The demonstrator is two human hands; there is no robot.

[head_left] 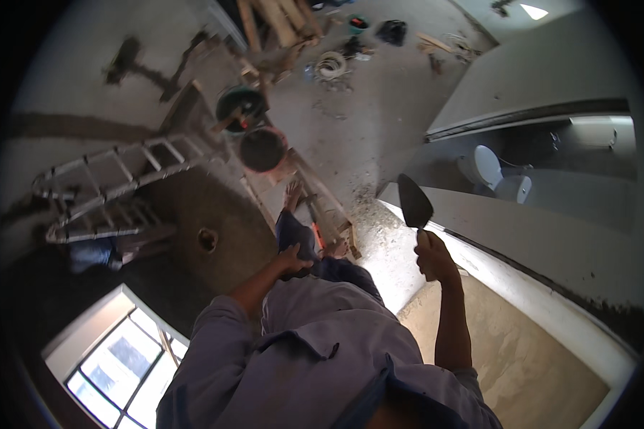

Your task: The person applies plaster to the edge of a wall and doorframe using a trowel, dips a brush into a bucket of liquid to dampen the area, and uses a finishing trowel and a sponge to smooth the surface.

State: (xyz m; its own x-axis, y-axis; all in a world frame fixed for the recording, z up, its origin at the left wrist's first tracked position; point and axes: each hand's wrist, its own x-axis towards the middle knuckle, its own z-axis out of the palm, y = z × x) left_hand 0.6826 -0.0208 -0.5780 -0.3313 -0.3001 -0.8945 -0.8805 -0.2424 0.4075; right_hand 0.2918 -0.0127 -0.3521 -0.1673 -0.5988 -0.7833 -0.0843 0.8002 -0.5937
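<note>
Raised on the right, my right hand (435, 257) is closed round the handle of a trowel (413, 201), its pointed blade up and away from me. My left hand (290, 262) is lower, at the thigh of my dark blue trousers (293, 232); its fingers look curled on the cloth, partly hidden. My bare feet (292, 194) stand on a wooden plank platform (322, 189). Beyond them on the boards sits a round bucket (262, 149) with dark grey contents. Behind it is a green tub (240, 107) with tools across it.
A metal ladder (122, 164) leans at the left, near a window (125, 361). On the floor ahead lie a coiled hose (330, 65), timber (279, 21) and a black bag (392, 32). Right of me are a white wall ledge (508, 268) and a room with a toilet (487, 168).
</note>
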